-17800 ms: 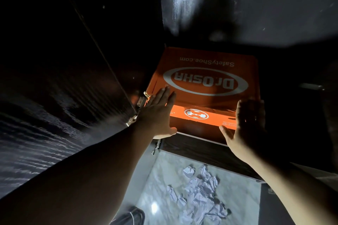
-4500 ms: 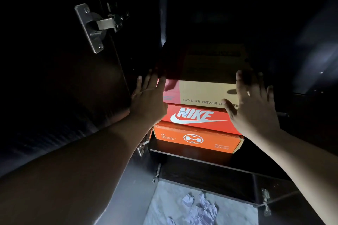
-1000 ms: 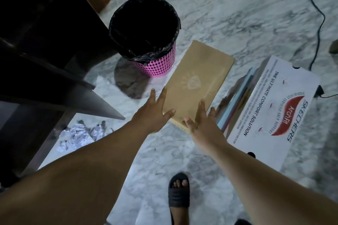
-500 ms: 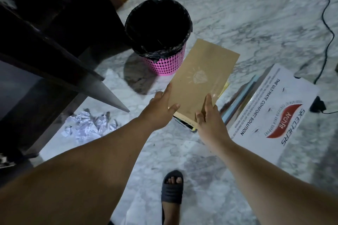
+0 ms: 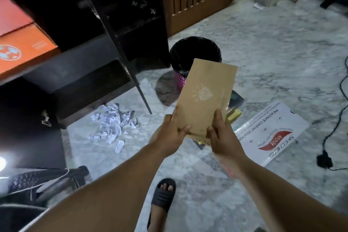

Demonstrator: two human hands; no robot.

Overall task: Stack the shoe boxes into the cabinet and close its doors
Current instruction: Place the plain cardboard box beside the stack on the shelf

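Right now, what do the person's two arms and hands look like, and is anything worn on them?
Both forearms are bare up to the frame edge: no sleeves show. The left hand and right hand wear no gloves, and no rings, watch or bracelet can be seen. The right wrist area is blurred, so small details there cannot be told.

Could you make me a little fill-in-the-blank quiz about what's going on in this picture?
1. Both hands, left hand and right hand, hold a brown box printed with a pale ____ drawing.
2. The bin behind the box has a ____ mesh wall.
3. The white box on the floor reads ____ in big letters.
4. An ____ box sits on the cabinet shelf.

Answers: diamond; pink; SKECHERS; orange
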